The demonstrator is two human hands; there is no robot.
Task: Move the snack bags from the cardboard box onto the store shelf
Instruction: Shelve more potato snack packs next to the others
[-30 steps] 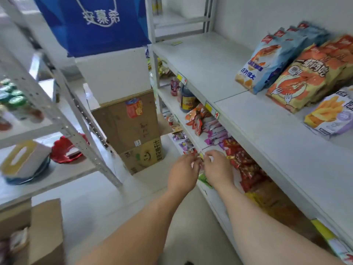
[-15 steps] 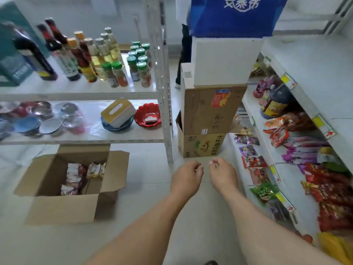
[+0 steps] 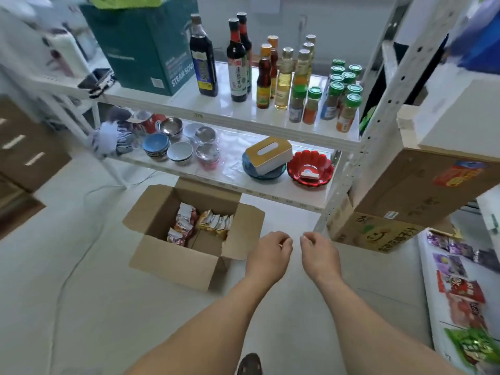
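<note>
Brown corrugated cardboard box is seen on the pale floor, left of centre in the head view, all four flaps folded outward. Snack bags are noted in its far half: a red-and-white cluster to the left, a yellow-and-white cluster to the right; the near half of the box bottom is bare. The right flap edge lies just beside the left hand.

Both hands are held over the floor, right of the box and above no part of its opening. Left hand: fingers loosely curled, nothing held. Right hand: fingers likewise loosely curled, nothing held. A small gap is seen between the two; no contact.

A strip of floor is open between the box and the near edge of the frame, and between the box and the stacked cartons at right. A thin white cable runs across the floor left of the box.

Far side: a white metal rack with bottles on the upper board and bowls below; its lower board edge overhangs just beyond the far flap.

Right edge: the store shelf is partly in frame, with packets lying on it.

A shoe tip shows at the near edge.
</note>
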